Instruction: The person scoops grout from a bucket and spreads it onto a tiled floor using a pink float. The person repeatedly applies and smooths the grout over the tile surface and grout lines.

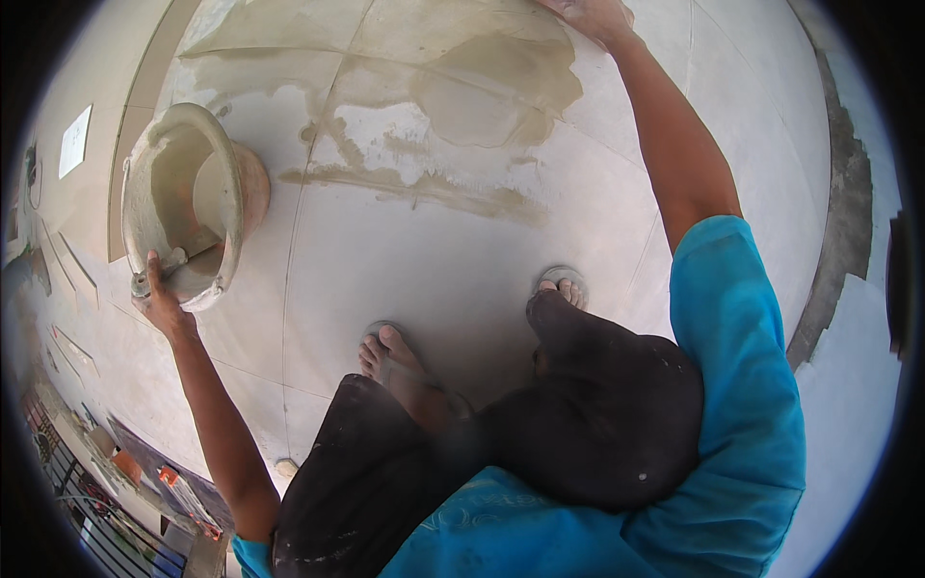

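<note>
A bucket (252, 188) caked with grey residue leans on the floor at the left, its mouth tilted my way. My left hand (166, 306) is closed at the bucket's near rim, thumb over the edge. A trowel-like tool (204, 243) with a flat blade lies inside the mouth, its handle end close to my fingers; whether I grip the tool too is unclear. My right hand (599, 19) reaches far forward to the top edge of the picture, where its fingers are cut off. Wet grey slurry (501, 91) spreads over the tiles just short of it.
Large pale tiles (405, 260) make up the floor, and my sandalled feet (395, 356) stand on them. A white sheet (75, 142) is at the far left. Metal bars (77, 496) and an orange-and-white package (188, 499) are at the lower left. A rough grey strip (843, 207) runs along the right.
</note>
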